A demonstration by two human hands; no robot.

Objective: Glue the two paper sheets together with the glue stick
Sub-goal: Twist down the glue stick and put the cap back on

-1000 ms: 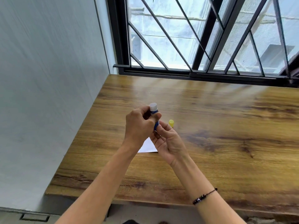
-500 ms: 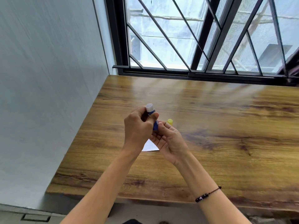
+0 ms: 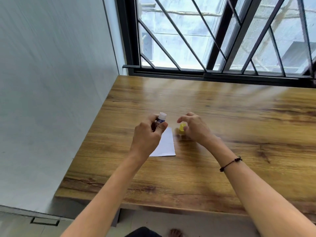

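Observation:
My left hand [image 3: 147, 134] grips the glue stick [image 3: 160, 118], a blue tube with a white top that points up and away from me. A white paper sheet [image 3: 166, 144] lies flat on the wooden table [image 3: 222, 117] under and just right of that hand, which hides its left part. I can make out only one sheet. The small yellow cap [image 3: 182, 127] stands on the table just right of the sheet's far corner. My right hand [image 3: 195, 129] hovers at the cap with fingers loosely curled above it and the thumb beside it, not clearly closed on it.
A grey wall runs along the table's left edge. A black-framed window with diagonal bars stands behind the far edge. The near table edge is just in front of my body, and a bare foot shows below it.
My right hand left the glue stick and moved right to the yellow cap. My left hand keeps the glue stick raised, and more of the paper sheet shows.

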